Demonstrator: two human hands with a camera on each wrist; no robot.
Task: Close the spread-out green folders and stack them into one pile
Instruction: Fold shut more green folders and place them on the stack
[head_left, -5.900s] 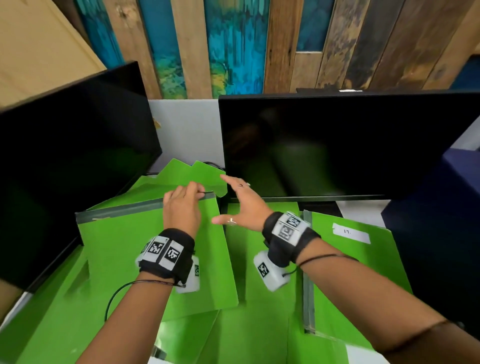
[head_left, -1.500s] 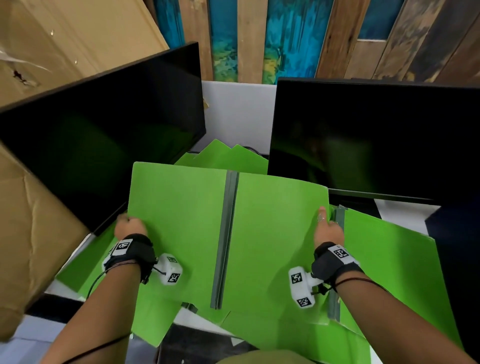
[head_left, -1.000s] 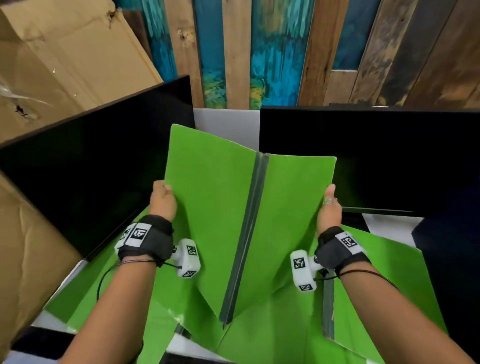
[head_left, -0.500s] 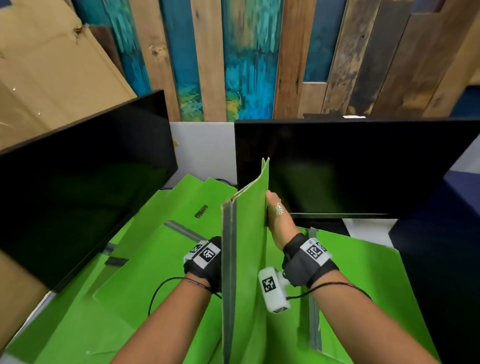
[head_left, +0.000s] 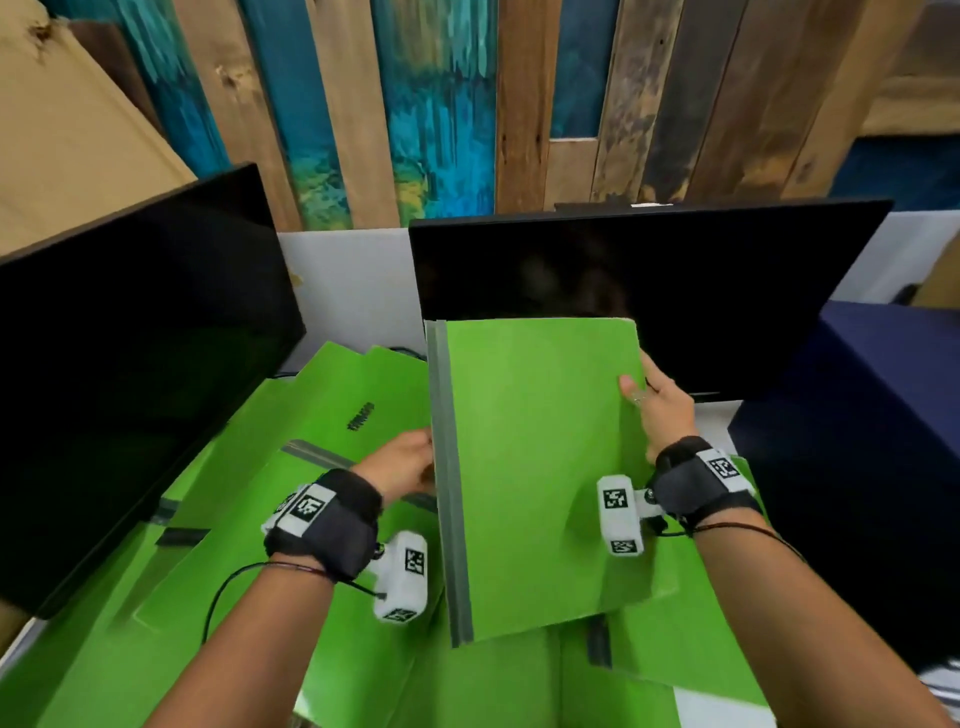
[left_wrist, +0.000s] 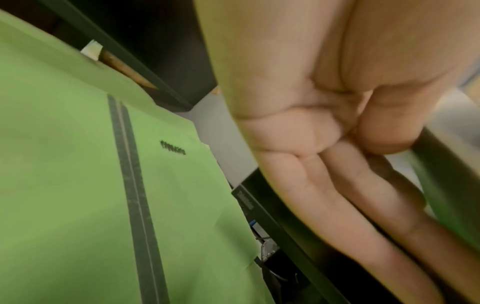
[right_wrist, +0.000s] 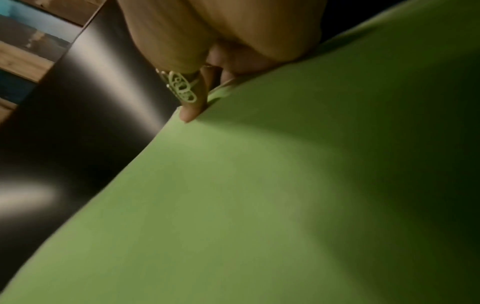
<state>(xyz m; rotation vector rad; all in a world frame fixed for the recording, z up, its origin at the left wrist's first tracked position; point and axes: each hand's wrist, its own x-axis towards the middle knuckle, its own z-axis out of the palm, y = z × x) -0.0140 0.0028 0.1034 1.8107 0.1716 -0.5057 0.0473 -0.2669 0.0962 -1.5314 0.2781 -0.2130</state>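
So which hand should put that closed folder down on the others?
Probably the right hand: its thumb and fingers pinch the closed green folder's open edge. The left hand only touches the grey spine.

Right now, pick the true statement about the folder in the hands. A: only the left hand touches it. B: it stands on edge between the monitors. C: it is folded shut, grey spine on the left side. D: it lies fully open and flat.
C: the closed folder shows one green cover with its grey spine along the left edge; the left hand is at the spine side and the right hand grips the opposite edge.
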